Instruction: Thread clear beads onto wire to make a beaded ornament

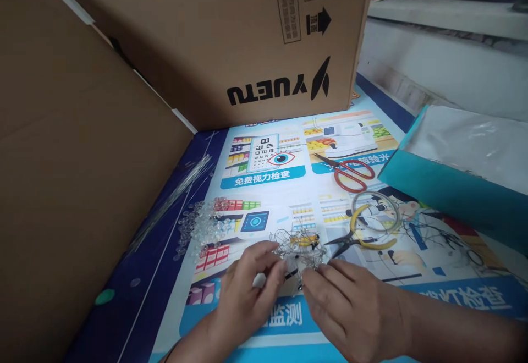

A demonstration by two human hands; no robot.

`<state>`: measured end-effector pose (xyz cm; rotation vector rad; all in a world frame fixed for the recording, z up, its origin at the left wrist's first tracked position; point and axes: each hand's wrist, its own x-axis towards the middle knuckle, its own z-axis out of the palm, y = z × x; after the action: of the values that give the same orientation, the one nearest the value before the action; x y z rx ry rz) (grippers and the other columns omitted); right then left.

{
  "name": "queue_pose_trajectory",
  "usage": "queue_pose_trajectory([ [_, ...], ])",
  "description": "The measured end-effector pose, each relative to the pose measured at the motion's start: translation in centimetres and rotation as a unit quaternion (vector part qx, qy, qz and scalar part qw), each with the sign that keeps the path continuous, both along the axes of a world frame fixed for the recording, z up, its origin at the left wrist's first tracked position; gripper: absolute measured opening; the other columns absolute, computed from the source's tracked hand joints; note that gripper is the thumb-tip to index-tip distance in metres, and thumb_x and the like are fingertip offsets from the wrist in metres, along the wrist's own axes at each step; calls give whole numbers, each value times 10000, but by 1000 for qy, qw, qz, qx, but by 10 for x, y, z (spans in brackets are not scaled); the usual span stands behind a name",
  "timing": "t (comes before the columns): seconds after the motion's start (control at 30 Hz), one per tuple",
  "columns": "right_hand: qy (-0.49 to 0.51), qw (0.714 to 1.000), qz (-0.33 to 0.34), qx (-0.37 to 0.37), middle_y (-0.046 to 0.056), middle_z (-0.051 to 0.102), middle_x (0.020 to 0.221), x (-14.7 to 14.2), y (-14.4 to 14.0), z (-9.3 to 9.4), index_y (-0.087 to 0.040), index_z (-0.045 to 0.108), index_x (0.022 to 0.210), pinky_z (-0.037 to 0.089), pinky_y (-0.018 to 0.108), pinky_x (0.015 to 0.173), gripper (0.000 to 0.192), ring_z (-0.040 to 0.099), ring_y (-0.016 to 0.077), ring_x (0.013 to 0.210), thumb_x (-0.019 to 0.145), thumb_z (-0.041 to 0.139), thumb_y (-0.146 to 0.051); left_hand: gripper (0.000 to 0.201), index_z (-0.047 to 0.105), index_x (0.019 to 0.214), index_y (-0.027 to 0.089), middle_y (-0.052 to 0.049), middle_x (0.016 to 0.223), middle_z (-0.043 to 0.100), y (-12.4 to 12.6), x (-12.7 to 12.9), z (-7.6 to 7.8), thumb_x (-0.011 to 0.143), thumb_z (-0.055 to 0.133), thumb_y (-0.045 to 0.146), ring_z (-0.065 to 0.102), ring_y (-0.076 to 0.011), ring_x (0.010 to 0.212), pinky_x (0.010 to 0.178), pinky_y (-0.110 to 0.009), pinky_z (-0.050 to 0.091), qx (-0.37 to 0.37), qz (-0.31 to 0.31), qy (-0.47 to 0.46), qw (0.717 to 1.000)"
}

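Note:
A tangled piece of thin wire with small beads (303,247) lies between my two hands, low in the middle of the view. My left hand (253,280) is at its left side, thumb and fingers pinched together at the wire's edge. On the other side my right hand (346,302) has its fingers curled in at the wire's near right edge. What exactly sits between the fingertips is too small to make out. Just beyond my right hand rest yellow-handled pliers (363,234), their jaws pointing toward the wire piece.
Red-handled scissors (348,170) lie farther back, near a coil of wire (394,209). Clear beads (202,223) are heaped at left beside straight wires (177,198). Cardboard panels (206,38) wall the back and left. A teal box (454,187) and dark wire scraps (449,236) occupy the right.

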<state>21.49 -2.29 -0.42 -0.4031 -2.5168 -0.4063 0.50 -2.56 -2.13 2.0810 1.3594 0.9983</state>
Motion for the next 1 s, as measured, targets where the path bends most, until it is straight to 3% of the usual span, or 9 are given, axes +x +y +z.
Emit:
queue_pose_trajectory([
  [0.07, 1, 1000, 6, -1, 180, 652, 967, -1, 1, 0, -77, 642, 897, 473, 365, 584, 220, 617, 248, 744, 807, 459, -161, 287, 451, 1095, 177, 10, 679, 658, 1, 0, 5, 817, 511, 143, 611, -96, 555, 539, -202, 508, -6, 2, 14, 1000],
  [0.2, 6, 1000, 22, -16, 181, 648, 960, -1, 1, -2, -78, 635, 881, 482, 370, 608, 200, 615, 233, 748, 817, 466, -163, 114, 574, 909, 170, 21, 603, 622, 3, 2, 20, 803, 535, 155, 552, -76, 479, 463, -176, 454, 28, 18, 58, 998],
  [0.37, 2, 999, 36, -29, 189, 638, 977, -2, 1, -3, -66, 631, 892, 483, 380, 625, 190, 614, 241, 768, 808, 490, -161, 78, 608, 836, 165, -2, 644, 609, 5, 3, 34, 794, 543, 155, 544, -95, 555, 504, -195, 446, 56, 14, 85, 995],
  [0.53, 3, 999, 37, -28, 187, 640, 984, -2, 1, -5, -76, 628, 872, 483, 376, 643, 172, 609, 222, 770, 813, 496, -168, 104, 613, 790, 161, -35, 702, 572, 10, 2, 37, 808, 511, 149, 535, -129, 658, 559, -232, 437, 43, 12, 76, 996],
  [0.73, 0, 999, 25, -31, 188, 644, 976, -1, 1, -4, -61, 628, 921, 486, 397, 643, 215, 610, 248, 784, 821, 470, -168, 81, 608, 803, 162, -30, 744, 609, 18, -8, 34, 818, 528, 165, 555, -130, 711, 632, -249, 441, -32, -7, 39, 999],
  [1.0, 18, 997, 9, -77, 171, 630, 1020, 3, 4, -8, -84, 607, 968, 488, 439, 751, 273, 586, 257, 906, 826, 375, -107, 141, 621, 756, 163, -21, 714, 633, 28, -19, 43, 826, 518, 228, 573, -115, 659, 587, -226, 460, -129, -55, -18, 990],
])
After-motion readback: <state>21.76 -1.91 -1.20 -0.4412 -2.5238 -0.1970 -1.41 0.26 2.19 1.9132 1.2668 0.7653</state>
